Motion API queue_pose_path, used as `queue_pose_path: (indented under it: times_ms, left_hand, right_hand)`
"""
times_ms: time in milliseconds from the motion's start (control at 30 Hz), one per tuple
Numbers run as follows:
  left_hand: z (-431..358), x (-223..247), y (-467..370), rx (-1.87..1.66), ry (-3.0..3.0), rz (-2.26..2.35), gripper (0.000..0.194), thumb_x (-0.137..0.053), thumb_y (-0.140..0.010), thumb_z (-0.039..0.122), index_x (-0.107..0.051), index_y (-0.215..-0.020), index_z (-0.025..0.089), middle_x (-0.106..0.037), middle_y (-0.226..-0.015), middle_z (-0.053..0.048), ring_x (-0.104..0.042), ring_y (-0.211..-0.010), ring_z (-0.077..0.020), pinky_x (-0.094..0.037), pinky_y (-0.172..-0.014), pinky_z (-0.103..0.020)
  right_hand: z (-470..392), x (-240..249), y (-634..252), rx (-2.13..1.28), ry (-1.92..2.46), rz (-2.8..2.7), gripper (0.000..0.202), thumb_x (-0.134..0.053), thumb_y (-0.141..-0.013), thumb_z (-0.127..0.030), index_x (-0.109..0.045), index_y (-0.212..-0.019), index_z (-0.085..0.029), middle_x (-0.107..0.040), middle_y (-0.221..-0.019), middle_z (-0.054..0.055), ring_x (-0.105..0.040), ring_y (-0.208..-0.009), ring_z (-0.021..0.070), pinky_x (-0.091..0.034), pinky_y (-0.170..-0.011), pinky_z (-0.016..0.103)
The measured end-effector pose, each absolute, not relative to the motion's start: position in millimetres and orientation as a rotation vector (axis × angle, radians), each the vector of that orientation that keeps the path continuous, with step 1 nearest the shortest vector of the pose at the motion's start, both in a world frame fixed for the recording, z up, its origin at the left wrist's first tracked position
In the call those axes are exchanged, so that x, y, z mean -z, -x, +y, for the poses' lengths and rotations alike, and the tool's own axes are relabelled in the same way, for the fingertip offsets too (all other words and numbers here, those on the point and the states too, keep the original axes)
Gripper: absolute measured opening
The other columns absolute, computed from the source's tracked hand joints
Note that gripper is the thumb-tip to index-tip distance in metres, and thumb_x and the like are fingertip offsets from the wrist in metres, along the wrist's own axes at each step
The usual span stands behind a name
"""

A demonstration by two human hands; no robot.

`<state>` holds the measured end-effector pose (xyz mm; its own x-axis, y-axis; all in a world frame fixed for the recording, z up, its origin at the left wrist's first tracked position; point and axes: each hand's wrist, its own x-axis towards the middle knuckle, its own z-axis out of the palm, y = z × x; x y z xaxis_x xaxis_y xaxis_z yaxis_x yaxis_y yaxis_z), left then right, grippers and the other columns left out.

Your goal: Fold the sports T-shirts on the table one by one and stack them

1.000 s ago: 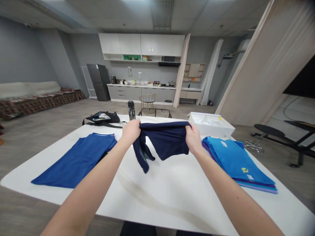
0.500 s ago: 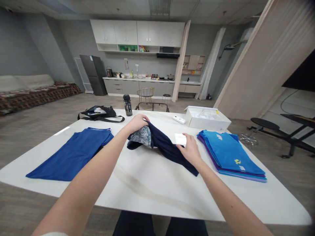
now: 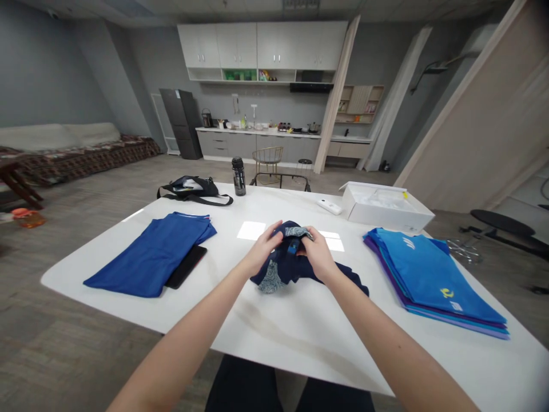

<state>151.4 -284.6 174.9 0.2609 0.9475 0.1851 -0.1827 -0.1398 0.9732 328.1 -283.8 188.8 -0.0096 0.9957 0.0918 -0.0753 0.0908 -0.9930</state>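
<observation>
Both hands grip a dark navy garment (image 3: 291, 268) with a grey-blue paisley-patterned part, bunched over the middle of the table. My left hand (image 3: 264, 247) is closed on its left upper edge. My right hand (image 3: 316, 252) pinches the patterned edge on the right, near a small blue tag (image 3: 294, 246). Part of the garment trails to the right beneath my right forearm, lying on the table. The garment's exact kind is unclear while it is crumpled. To the left lies a folded blue shirt (image 3: 150, 252); on the right is a stack of folded shirts (image 3: 429, 274), bright blue on top.
A black tablet-like slab (image 3: 187, 268) lies partly under the blue shirt. Along the far side of the white table (image 3: 274, 337) are a black waist bag (image 3: 189, 187), a dark bottle (image 3: 239, 177), a white remote-like device (image 3: 329, 206) and an open white box (image 3: 386, 210).
My hands have come closer together, bunching the garment between them and raising its patterned edge. The view has swung left, uncovering the black slab beside the blue shirt.
</observation>
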Motion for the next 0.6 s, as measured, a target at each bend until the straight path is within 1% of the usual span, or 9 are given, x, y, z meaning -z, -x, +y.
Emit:
queue_pose_path:
  times_ms: [100, 133, 200, 267, 300, 367, 433, 533, 600]
  left_hand:
    - [-311.7, -139.9, -162.9, -1.249, -1.673, 0.967, 0.102, -0.084, -0.071, 0.049, -0.035, -0.156, 0.024, -0.038, -0.161, -0.014, -0.035, -0.148, -0.0354, -0.029, -0.121, -0.049]
    - [-318.3, -131.5, -167.3, -1.282, -1.759, 1.06, 0.101, -0.084, -0.071, 0.043, -0.035, -0.157, 0.024, -0.037, -0.161, -0.014, -0.034, -0.148, -0.0347, -0.028, -0.121, -0.049]
    - [-325.3, -122.3, -173.8, -1.35, -1.817, 1.245, 0.074, -0.073, -0.081, 0.034, -0.045, -0.149, 0.024, -0.051, -0.151, -0.012, -0.046, -0.14, -0.0306, -0.034, -0.118, -0.047]
    - [-324.2, -123.7, -174.2, -1.39, -1.747, 1.353, 0.041, -0.054, -0.092, 0.027, -0.061, -0.133, 0.023, -0.068, -0.127, -0.009, -0.062, -0.119, -0.0255, -0.045, -0.107, -0.043]
    - [-321.3, -128.1, -171.7, -1.41, -1.691, 1.377, 0.034, -0.049, -0.094, 0.026, -0.065, -0.125, 0.023, -0.072, -0.115, -0.007, -0.066, -0.109, -0.0236, -0.048, -0.1, -0.04]
    - [-313.6, -142.3, -161.8, -1.474, -1.6, 1.381, 0.029, -0.046, -0.096, 0.028, -0.069, -0.113, 0.023, -0.074, -0.103, -0.004, -0.068, -0.098, -0.0217, -0.051, -0.092, -0.036]
    - [-305.8, -161.0, -147.6, -1.574, -1.567, 1.377, 0.026, -0.048, -0.096, 0.032, -0.069, -0.107, 0.023, -0.074, -0.102, -0.003, -0.067, -0.1, -0.0214, -0.05, -0.091, -0.033]
    - [-296.7, -192.3, -124.8, -1.695, -1.601, 1.44, 0.026, -0.048, -0.095, 0.034, -0.069, -0.104, 0.022, -0.073, -0.101, -0.003, -0.066, -0.099, -0.0213, -0.049, -0.09, -0.032]
    - [-292.2, -213.6, -111.5, -1.746, -1.653, 1.486, 0.026, -0.047, -0.095, 0.033, -0.069, -0.105, 0.022, -0.073, -0.098, -0.003, -0.065, -0.094, -0.0207, -0.048, -0.086, -0.03]
  right_hand:
    - [-279.1, -206.7, -326.7, -1.301, 1.005, -0.935, 0.014, -0.062, -0.075, -0.03, -0.061, -0.088, -0.023, -0.066, -0.077, -0.001, -0.062, -0.069, 0.0167, -0.052, -0.056, 0.027]
    - [-278.6, -213.2, -326.5, -1.339, 0.983, -0.884, 0.014, -0.063, -0.074, -0.03, -0.062, -0.087, -0.023, -0.066, -0.076, -0.001, -0.061, -0.068, 0.0164, -0.053, -0.057, 0.027]
    - [-279.1, -225.2, -326.9, -1.418, 0.947, -0.857, 0.013, -0.063, -0.073, -0.029, -0.063, -0.085, -0.022, -0.067, -0.076, 0.0, -0.062, -0.069, 0.0167, -0.055, -0.06, 0.029]
    - [-280.9, -235.2, -329.8, -1.456, 0.931, -0.919, 0.014, -0.064, -0.072, -0.027, -0.063, -0.085, -0.022, -0.069, -0.08, 0.001, -0.064, -0.073, 0.0178, -0.057, -0.063, 0.031]
    - [-281.9, -239.0, -332.8, -1.457, 0.937, -0.965, 0.015, -0.065, -0.072, -0.027, -0.063, -0.086, -0.022, -0.07, -0.082, 0.001, -0.065, -0.074, 0.0183, -0.057, -0.064, 0.031]
    - [-283.3, -244.4, -342.8, -1.428, 0.978, -1.021, 0.016, -0.068, -0.073, -0.029, -0.063, -0.087, -0.023, -0.07, -0.079, 0.001, -0.064, -0.069, 0.0175, -0.055, -0.06, 0.029]
    - [-283.4, -246.2, -358.2, -1.425, 1.019, -1.001, 0.015, -0.069, -0.074, -0.032, -0.061, -0.081, -0.022, -0.064, -0.067, -0.001, -0.056, -0.055, 0.0134, -0.048, -0.051, 0.025]
    - [-281.4, -242.8, -387.4, -1.463, 1.073, -0.903, 0.018, -0.071, -0.071, -0.031, -0.057, -0.073, -0.022, -0.054, -0.055, -0.005, -0.039, -0.043, 0.0082, -0.036, -0.043, 0.023]
    - [-279.4, -237.7, -406.7, -1.436, 1.11, -0.867, 0.018, -0.072, -0.069, -0.029, -0.057, -0.073, -0.022, -0.054, -0.055, -0.006, -0.037, -0.043, 0.0078, -0.034, -0.042, 0.022]
